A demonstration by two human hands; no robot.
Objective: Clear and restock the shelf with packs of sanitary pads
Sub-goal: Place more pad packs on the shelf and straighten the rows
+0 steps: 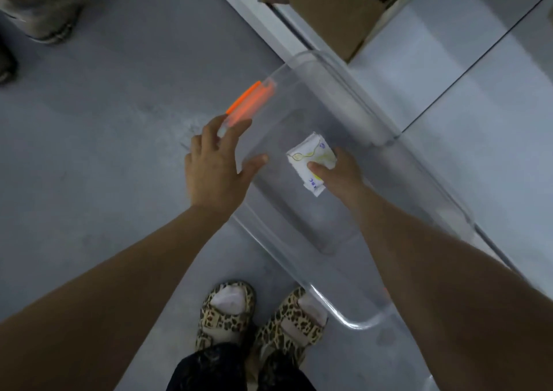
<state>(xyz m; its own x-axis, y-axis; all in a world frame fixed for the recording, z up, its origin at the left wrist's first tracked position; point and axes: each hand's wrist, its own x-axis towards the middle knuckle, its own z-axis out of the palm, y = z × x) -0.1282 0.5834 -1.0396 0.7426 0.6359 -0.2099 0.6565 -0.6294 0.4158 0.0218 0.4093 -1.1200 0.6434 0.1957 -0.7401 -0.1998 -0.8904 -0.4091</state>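
A clear plastic bin (344, 310) with an orange handle (250, 99) stands on the grey floor in front of me. My right hand (338, 172) reaches down inside it and grips a white pack of sanitary pads (309, 158) with yellow and blue print, thumb on top. My left hand (215, 163) hovers over the bin's left rim near the orange handle, fingers spread and holding nothing. Apart from the pack, the inside of the bin looks bare.
A white low shelf (466, 97) runs along the right, with a brown cardboard box (326, 10) on it at the top. Another person's shoe (51, 4) is at the top left. My feet in leopard-print sandals (257, 316) stand just below the bin.
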